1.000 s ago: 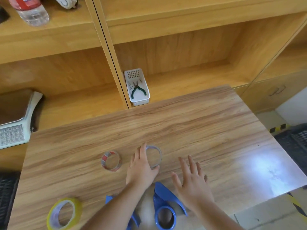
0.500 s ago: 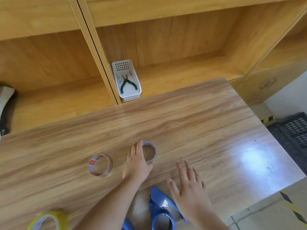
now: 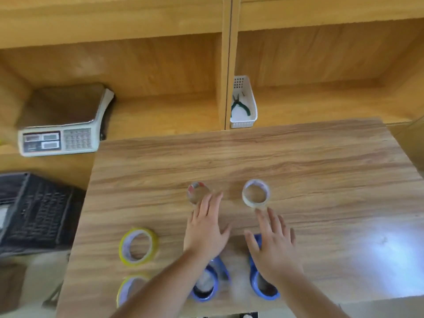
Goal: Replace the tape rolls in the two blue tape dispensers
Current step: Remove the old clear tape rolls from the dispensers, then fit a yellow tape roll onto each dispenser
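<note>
both hands flat, fingers spread, holding nothing: left hand [image 3: 206, 228] near red-white tape roll [image 3: 197, 192], right hand [image 3: 274, 244] below clear tape roll [image 3: 256, 193], over two blue tape dispensers [image 3: 206, 283].

Spread hands [image 3: 238, 237] (both empty) above blue dispensers [image 3: 234, 281].

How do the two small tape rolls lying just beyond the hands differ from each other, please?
The red-marked roll has red on its rim; the pale roll is whitish. The left hand overlaps the red-marked roll; the right hand stops just short of the pale roll. Both lie flat on the table.
</note>
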### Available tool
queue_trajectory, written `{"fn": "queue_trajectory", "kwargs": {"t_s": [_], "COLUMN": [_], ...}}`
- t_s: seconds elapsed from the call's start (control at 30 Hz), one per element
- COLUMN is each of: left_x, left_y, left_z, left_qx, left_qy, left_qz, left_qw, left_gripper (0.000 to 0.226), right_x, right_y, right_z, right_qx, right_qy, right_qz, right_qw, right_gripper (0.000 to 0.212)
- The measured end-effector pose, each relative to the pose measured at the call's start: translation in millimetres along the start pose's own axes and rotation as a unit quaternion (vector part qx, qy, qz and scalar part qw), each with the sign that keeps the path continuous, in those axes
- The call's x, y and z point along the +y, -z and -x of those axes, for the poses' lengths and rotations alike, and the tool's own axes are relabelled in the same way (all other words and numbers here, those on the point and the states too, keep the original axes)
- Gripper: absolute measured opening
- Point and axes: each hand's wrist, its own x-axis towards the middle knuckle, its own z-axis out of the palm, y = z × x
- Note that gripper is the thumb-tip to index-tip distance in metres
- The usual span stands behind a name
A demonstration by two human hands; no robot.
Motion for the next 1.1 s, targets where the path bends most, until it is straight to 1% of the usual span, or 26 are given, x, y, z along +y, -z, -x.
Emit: {"fn": "queue_trajectory", "kwargs": {"t_s": [0.17,0.33,0.43,0.6,0.77,0.93,1.1], "left_x": [-70.9,-141.7,-165.9,-183.7,-184.0,-170.7,-133.1], "left_y": [33.0,47.4,46.7,40.2,37.1,43.6,52.3], "left_z": [58.3,98.5,107.4,102.1,87.9,78.5,91.0], "left_qx": [0.044,0.057,0.06,0.034,-0.011,0.013,0.043], "left_qy": [0.138,0.301,0.357,0.352,0.331,0.329,0.28], "left_qz": [-0.029,-0.005,0.009,0.047,0.064,0.064,0.094], "left_qw": [0.989,0.952,0.932,0.934,0.942,0.942,0.954], "left_gripper": [0.094,0.114,0.126,0.131,0.125,0.113,0.114], "right_x": [-52.0,-79.5,-86.8,-90.4,-86.2,-78.3,-71.6], "right_y": [-24.1,-55.9,-68.9,-79.7,-76.9,-69.9,-65.7], "right_z": [12.2,26.0,32.6,39.9,41.5,40.8,42.5], "right_qx": [-0.001,-0.028,-0.043,-0.04,-0.054,-0.061,-0.056], "right_qy": [0.067,0.106,0.11,0.1,0.087,0.072,0.067], "right_qz": [0.018,0.051,0.066,0.05,0.038,0.03,0.012], "right_qw": [0.998,0.993,0.991,0.993,0.994,0.995,0.996], "right_gripper": [0.082,0.082,0.085,0.081,0.074,0.071,0.071]}}
